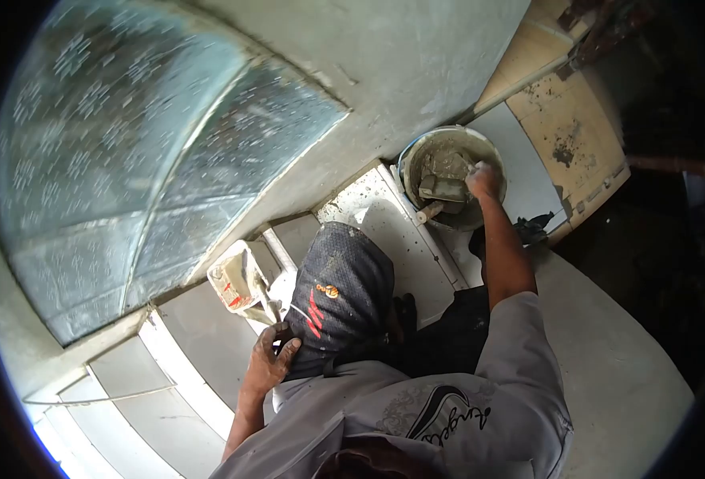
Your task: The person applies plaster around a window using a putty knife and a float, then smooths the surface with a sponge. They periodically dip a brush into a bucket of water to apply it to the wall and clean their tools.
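My right hand [484, 180] is inside the rim of a round bucket [494, 144] holding wet grey mortar [440, 152]. Its fingers are closed round what looks like a trowel, its blade mostly hidden in the mortar. Beside it in the bucket lies a flat grey tool [443, 189], coated with mortar. A pale wooden handle [430, 211] sticks out over the near rim. My left hand [273, 359] rests by my dark-trousered knee [344, 279], fingers curled. What it holds, if anything, is hard to make out. Just beyond it stands a white, mortar-stained container [237, 275] with red marks.
A patterned glass window [145, 152] is set in the plastered wall [416, 64] on the left. Tiled steps [145, 383] descend at lower left. Stained tan boards [564, 136] and a crumpled black bag [534, 227] lie beyond the bucket. A dark drop-off borders the right.
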Tool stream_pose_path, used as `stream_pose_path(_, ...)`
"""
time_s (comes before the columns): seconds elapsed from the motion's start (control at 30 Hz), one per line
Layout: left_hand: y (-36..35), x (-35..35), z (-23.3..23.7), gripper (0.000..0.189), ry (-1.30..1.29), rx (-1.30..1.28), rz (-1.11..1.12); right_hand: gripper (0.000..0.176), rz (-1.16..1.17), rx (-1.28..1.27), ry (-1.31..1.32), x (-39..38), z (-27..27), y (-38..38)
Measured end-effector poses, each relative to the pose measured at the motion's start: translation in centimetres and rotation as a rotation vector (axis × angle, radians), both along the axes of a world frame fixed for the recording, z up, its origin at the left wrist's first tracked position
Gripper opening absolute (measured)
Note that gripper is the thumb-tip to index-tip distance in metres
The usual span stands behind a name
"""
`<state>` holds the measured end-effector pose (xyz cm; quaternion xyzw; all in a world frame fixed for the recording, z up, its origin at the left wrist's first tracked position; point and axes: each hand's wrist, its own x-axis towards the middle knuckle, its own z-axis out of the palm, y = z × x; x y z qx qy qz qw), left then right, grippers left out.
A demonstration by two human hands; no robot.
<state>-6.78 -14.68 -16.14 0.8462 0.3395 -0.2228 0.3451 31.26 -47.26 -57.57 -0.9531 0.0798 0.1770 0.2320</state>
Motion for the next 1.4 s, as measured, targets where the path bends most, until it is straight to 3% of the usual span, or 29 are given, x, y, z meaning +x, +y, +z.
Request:
stream_pose_path(0.1, 0.6, -0.1, 2.3, 0.047, 0.02, -0.055, -0.146, 0.036, 0.105, 0.132, 0.0, -3.5, 9.8, 0.9)
stream_pose_path(0.13, 0.6, 0.0, 3.3, 0.046, 0.004, -0.06, -0.188, 0.04, 0.123, 0.074, -0.07, -4.8, 11.3, 1.0)
stream_pose_path(0.2, 1.3, -0.8, 4.4, 0.043, -0.005, -0.08, -0.248, 0.046, 0.158, -0.035, -0.207, -7.3, 13.1, 1.5)
stream_pose_path(0.3, 2.0, -0.7, 7.7, 0.043, 0.056, -0.201, -0.171, 0.051, 0.168, 0.03, -0.266, -9.1, 13.0, 0.8)
stream_pose_path(0.4, 3.0, -1.6, 9.1, 0.044, -0.129, -0.148, -0.288, 0.053, 0.112, 0.035, -0.149, -10.7, 14.5, 0.5)
stream_pose_path(0.43, 3.4, -2.2, 9.5, 0.044, -0.203, -0.106, -0.301, 0.052, 0.128, 0.189, -0.311, -10.9, 13.2, -0.1)
stream_pose_path(0.47, 3.9, -2.4, 9.5, 0.043, -0.24, -0.125, -0.319, 0.052, 0.158, 0.363, -0.462, -10.8, 11.4, -0.4)
stream_pose_path(0.53, 4.4, -1.9, 9.4, 0.04, -0.331, -0.135, -0.362, 0.049, 0.165, 0.325, -0.467, -11.0, 12.3, -0.2)
stream_pose_path(0.63, 3.6, -0.1, 8.4, 0.034, -0.532, -0.154, -0.401, 0.047, 0.17, 0.51, -0.545, -12.3, 13.8, -0.4)
stream_pose_path(0.67, 3.3, 0.8, 7.6, 0.032, -0.573, -0.156, -0.411, 0.046, 0.181, 0.505, -0.566, -13.2, 15.3, -0.3)
stream_pose_path(0.77, 1.8, 4.3, 5.1, 0.031, -0.604, -0.153, -0.472, 0.043, 0.021, 0.062, -0.635, -14.5, 18.2, 0.4)
stream_pose_path(0.83, 0.2, 6.3, 3.5, 0.032, -0.711, -0.162, -0.485, 0.037, 0.068, 0.149, -0.772, -16.0, 22.1, 1.2)
stream_pose_path(0.93, -2.9, 8.8, 3.2, 0.03, -0.713, -0.216, -0.409, 0.036, 0.147, 0.248, -0.955, -18.6, 28.7, 3.8)
stream_pose_path(1.07, -7.0, 13.8, 0.1, 0.031, -0.752, -0.477, -0.272, 0.033, 0.085, 0.228, -1.088, -22.5, 36.5, 7.9)
stream_pose_path(1.1, -7.9, 15.5, -0.7, 0.032, -0.708, -0.48, -0.255, 0.033, 0.102, 0.278, -1.121, -22.8, 36.5, 8.2)
stream_pose_path(1.2, -11.3, 18.6, -3.0, 0.035, -0.504, -0.899, -0.014, 0.039, 0.073, 0.427, -1.046, -24.3, 37.4, 10.0)
stream_pose_path(1.3, -12.0, 18.5, -3.1, 0.036, -0.487, -1.053, 0.1, 0.041, 0.113, 0.443, -1.091, -25.1, 37.3, 11.0)
stream_pose_path(1.33, -11.7, 18.1, -2.4, 0.035, -0.501, -0.986, 0.094, 0.041, 0.185, 0.472, -1.031, -25.1, 37.4, 10.4)
stream_pose_path(1.4, -10.5, 17.7, -2.4, 0.036, -0.471, -1.034, 0.109, 0.039, -0.025, 0.802, -0.791, -24.6, 37.4, 9.8)
